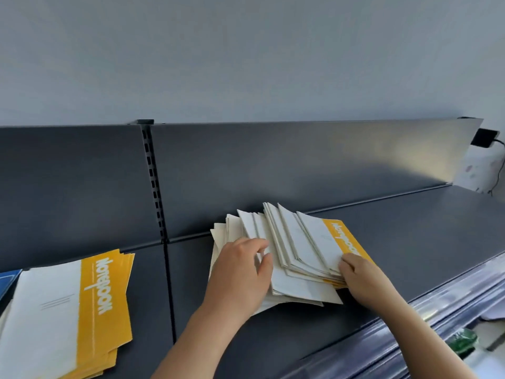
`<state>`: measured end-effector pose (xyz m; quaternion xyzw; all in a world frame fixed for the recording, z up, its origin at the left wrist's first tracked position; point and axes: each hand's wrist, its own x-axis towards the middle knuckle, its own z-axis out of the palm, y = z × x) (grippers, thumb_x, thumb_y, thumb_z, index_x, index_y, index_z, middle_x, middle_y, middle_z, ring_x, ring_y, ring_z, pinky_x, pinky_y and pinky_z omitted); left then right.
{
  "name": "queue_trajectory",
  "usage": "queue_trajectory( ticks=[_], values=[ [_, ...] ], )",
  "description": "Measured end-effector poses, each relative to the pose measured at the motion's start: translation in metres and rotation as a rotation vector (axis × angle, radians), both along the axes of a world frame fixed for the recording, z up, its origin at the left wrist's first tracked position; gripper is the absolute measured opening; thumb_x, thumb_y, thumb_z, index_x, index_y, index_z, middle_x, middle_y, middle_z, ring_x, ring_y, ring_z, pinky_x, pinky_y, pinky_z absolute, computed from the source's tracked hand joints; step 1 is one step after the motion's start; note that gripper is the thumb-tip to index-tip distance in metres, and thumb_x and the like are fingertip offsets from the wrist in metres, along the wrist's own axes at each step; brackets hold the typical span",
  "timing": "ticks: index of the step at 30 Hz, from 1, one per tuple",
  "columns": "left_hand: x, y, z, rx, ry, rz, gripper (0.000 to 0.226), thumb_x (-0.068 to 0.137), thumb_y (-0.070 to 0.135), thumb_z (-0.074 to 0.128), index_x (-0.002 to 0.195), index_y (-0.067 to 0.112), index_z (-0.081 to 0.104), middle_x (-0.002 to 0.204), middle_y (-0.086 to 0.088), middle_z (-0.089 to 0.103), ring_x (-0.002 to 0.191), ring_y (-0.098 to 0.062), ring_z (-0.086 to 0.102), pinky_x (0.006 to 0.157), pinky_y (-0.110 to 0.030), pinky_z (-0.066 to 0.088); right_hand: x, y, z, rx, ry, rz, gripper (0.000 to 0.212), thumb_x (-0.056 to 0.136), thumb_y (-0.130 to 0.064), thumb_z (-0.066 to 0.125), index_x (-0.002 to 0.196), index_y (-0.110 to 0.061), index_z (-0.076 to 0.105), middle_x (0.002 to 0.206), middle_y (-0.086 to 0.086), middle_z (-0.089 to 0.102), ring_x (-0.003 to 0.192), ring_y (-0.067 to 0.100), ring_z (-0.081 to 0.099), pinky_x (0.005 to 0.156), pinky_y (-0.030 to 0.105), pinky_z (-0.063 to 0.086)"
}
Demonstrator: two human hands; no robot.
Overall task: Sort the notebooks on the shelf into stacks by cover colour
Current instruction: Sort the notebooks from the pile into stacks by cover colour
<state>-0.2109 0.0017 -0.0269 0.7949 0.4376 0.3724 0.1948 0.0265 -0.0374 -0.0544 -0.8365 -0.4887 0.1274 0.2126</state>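
At 8 o'clock one blue cover (pixel 8 280) peeks in at the frame edge. Beside it, at 7 o'clock, one sorted yellow stack (pixel 103 310) lies on the dark shelf (pixel 410 242). At 5 o'clock sits one fanned pile (pixel 297 242), not yet sorted, its notebooks too overlapped to count. The left hand (pixel 240 272) curls its fingers round the pile's left covers; the right hand (pixel 360 274) pinches its right edge, just below a yellow cover. The step, I judge, is leafing for colour; next calls for freeing one notebook and carrying it to its matching stack
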Motion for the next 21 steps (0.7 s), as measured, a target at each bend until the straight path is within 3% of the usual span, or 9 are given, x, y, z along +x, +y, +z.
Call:
queue_trajectory(
  ticks=[4,6,9,14,18,21],
  values=[
    [0.023,0.004,-0.006,-0.005,0.013,0.027,0.014,0.092,0.027,0.05,0.08,0.028,0.058,0.069,0.017,0.048,0.072,-0.011,0.041,0.061,-0.018,0.035,0.0,-0.002,-0.001,0.106,0.033,0.187,0.031,0.1,-0.02,0.038,0.117,-0.007,0.06,0.123,0.003,0.058,0.113,0.021,0.051,0.091,0.026,0.037],
    [0.031,0.007,-0.01,-0.028,-0.005,0.048,0.018,0.091,0.031,0.051,0.075,0.027,0.056,0.069,0.016,0.053,0.066,-0.013,0.039,0.057,-0.022,0.037,-0.001,-0.003,-0.005,0.169,0.036,0.275,0.033,0.099,-0.022,0.043,0.127,-0.015,0.057,0.133,-0.007,0.051,0.125,0.012,0.044,0.096,0.012,0.027],
    [0.038,0.012,-0.011,-0.067,-0.007,0.127,0.027,0.09,0.042,0.053,0.085,0.018,0.062,0.077,0.013,0.062,0.076,-0.016,0.05,0.067,-0.033,0.047,-0.003,-0.004,-0.008,0.249,0.031,0.371,0.033,0.097,-0.024,0.046,0.129,-0.021,0.056,0.131,-0.017,0.047,0.122,0.0,0.04,0.094,0.006,0.021],
    [0.053,0.014,-0.006,-0.078,0.058,0.238,0.032,0.081,0.054,0.057,0.08,0.023,0.062,0.072,0.012,0.063,0.082,-0.016,0.055,0.069,-0.035,0.048,-0.001,-0.008,-0.008,0.276,0.122,0.502,0.031,0.096,-0.028,0.048,0.126,-0.032,0.057,0.128,-0.029,0.044,0.117,-0.011,0.039,0.095,0.002,0.027],
    [0.06,0.015,-0.004,-0.147,0.061,0.29,0.011,0.078,0.041,0.062,0.079,0.03,0.059,0.066,0.016,0.061,0.083,-0.015,0.058,0.069,-0.035,0.05,0.017,-0.008,-0.004,0.281,0.165,0.352,0.029,0.098,-0.023,0.044,0.121,-0.022,0.061,0.122,-0.016,0.054,0.114,0.002,0.048,0.089,0.012,0.038],
    [0.062,0.014,-0.003,-0.195,0.014,0.328,0.006,0.078,0.034,0.06,0.081,0.03,0.058,0.069,0.017,0.063,0.081,-0.013,0.06,0.071,-0.036,0.052,0.031,-0.007,-0.011,0.229,0.006,0.205,0.024,0.097,-0.02,0.039,0.092,-0.01,0.06,0.097,0.0,0.061,0.099,0.028,0.052,0.076,0.025,0.035]
  ],
)
